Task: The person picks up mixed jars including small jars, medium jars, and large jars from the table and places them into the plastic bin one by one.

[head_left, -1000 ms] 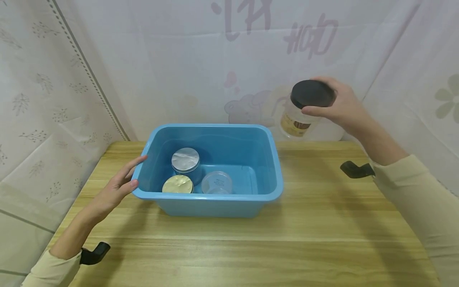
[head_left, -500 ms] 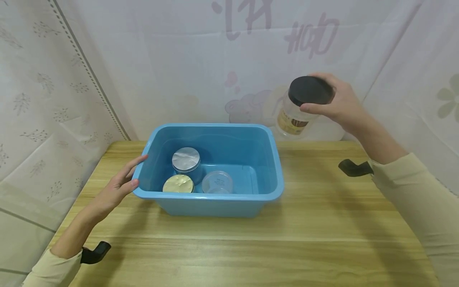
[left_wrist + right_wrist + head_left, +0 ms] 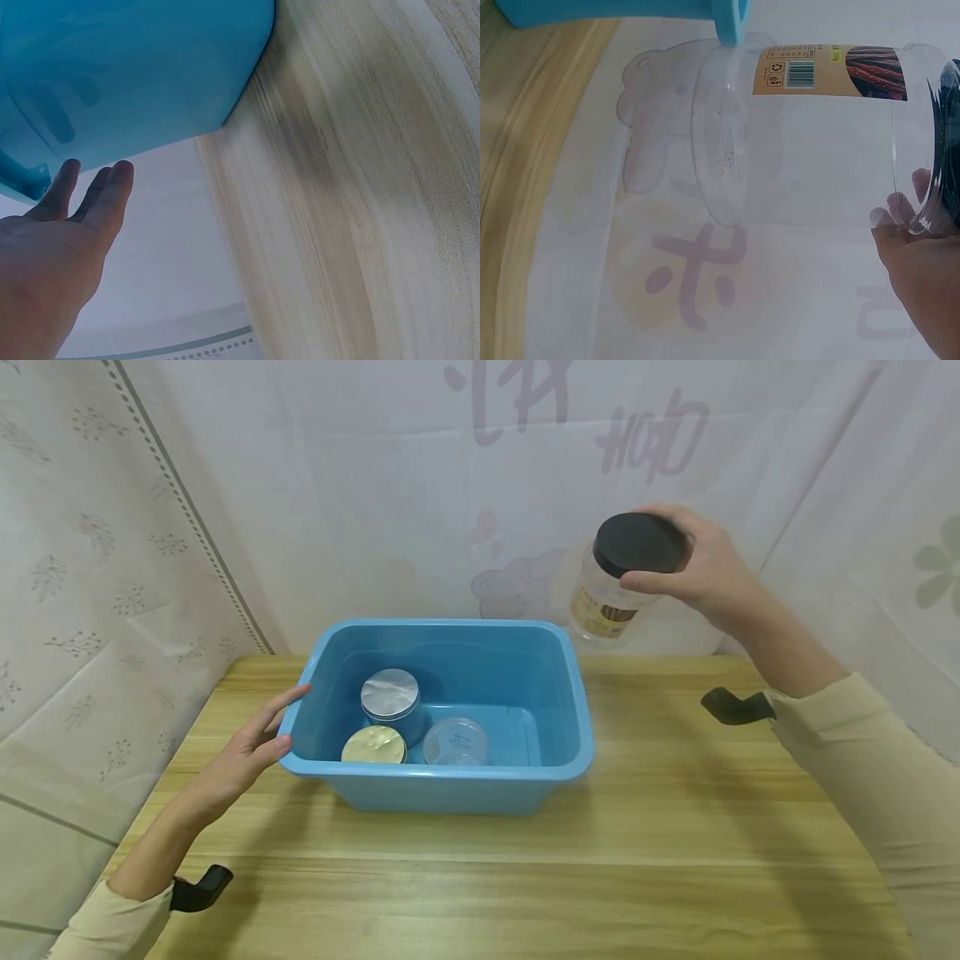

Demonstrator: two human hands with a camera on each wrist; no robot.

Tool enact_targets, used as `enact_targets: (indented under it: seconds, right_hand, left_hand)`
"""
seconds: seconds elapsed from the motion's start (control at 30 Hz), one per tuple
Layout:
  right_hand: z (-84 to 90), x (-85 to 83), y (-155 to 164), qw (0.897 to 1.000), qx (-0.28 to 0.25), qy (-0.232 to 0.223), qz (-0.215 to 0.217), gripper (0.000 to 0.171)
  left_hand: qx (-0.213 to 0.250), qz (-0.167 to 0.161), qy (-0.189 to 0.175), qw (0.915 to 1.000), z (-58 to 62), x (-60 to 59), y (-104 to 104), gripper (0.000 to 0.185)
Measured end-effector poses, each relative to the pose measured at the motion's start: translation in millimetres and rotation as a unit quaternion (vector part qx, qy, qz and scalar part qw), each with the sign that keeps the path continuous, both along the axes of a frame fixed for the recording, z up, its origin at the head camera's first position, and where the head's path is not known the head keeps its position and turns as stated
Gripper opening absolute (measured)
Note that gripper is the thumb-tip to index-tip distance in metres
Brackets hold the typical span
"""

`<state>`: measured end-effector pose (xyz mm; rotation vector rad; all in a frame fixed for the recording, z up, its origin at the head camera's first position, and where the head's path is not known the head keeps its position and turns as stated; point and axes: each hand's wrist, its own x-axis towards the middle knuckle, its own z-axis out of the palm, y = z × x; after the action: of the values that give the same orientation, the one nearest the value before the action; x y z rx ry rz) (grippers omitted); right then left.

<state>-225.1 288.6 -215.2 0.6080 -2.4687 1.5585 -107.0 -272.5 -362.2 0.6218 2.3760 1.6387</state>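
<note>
Fingers [image 3: 288, 697] of the left hand [image 3: 243, 758] lie straight and flat against the 9 o'clock side of the blue plastic tub [image 3: 517, 768] on the wooden desk [image 3: 675, 852]. Inside the tub sit a gold-lidded jar [image 3: 373, 746], a small clear cup [image 3: 454, 742] and a silver-lidded jar [image 3: 389, 693]. Farther back, at 1 o'clock above the tub, the right hand [image 3: 705, 572] curls its fingers round the black lid of a clear plastic jar [image 3: 611, 602], held tilted in the air.

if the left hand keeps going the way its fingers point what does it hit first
The left hand already lies with its straight fingertips at the left end wall of the blue tub, so it would likely press into that wall first; contact itself is hard to confirm.
</note>
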Motion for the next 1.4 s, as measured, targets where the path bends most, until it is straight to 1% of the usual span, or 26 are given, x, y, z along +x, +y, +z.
enact_targets:
  seconds: [0.17,0.3,0.53,0.73,0.87,1.0,1.13,1.23,1.4]
  right_hand:
    - [0.7,0.2,-6,1.0,-0.014,0.006,0.02,0.075]
    - [1.8,-0.1,-8,1.0,-0.011,0.01,0.028,0.076]
    - [8.7,0.2,-15,0.999,-0.009,0.025,0.028,0.076]
    - [13.0,2.6,-27,0.999,-0.013,0.019,0.036,0.078]
    - [13.7,2.3,-34,0.998,-0.029,0.026,0.046,0.079]
    - [14.5,1.6,-40,0.995,-0.064,0.028,0.07,0.078]
    - [14.9,1.9,-46,0.99,-0.098,0.017,0.095,0.077]
    - [14.9,2.1,-50,0.988,-0.111,0.01,0.106,0.076]
    - [16.0,1.1,-56,0.987,-0.118,0.009,0.112,0.076]
  left_hand:
    - [-0.001,0.0,-0.001,1.0,0.9,0.5,1,0.061]
    - [0.002,-0.002,0.0,1.0,2.0,1.6,1,0.061]
    - [0.006,-0.003,0.003,1.0,2.1,1.3,1,0.061]
    - [0.005,-0.004,-0.001,1.0,2.4,1.6,1,0.061]
    - [0.0,-0.004,-0.004,1.0,2.6,2.6,1,0.061]
    - [0.001,-0.003,-0.004,1.0,2.1,2.9,1,0.061]
    - [0.004,-0.003,-0.001,1.0,1.4,2.8,1,0.061]
    - [0.007,-0.005,0.0,1.0,0.7,2.6,1,0.061]
    - [0.006,-0.005,0.003,1.0,-0.1,2.3,1,0.061]
